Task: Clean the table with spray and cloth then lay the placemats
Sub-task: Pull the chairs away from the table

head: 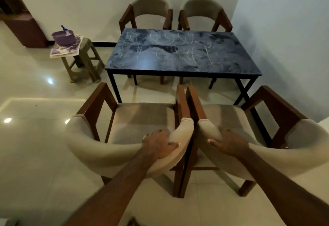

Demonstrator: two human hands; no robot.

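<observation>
On the near side of the table, two hands grip two chair backs.

The left hand clasps the padded back of the left chair; the right hand grasps the right chair the same way. Far left, a stool holds the placemats beneath a purple tub, a spray bottle sticking up from it.

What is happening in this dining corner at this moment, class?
A person stands behind two beige cushioned wooden armchairs, left hand gripping the backrest of the left chair, right hand on the right chair. Both chairs sit back from the dark blue marble-patterned table, which holds nothing. On a small brown plastic stool lie floral placemats under a purple tub. Cleaning has not begun.
</observation>
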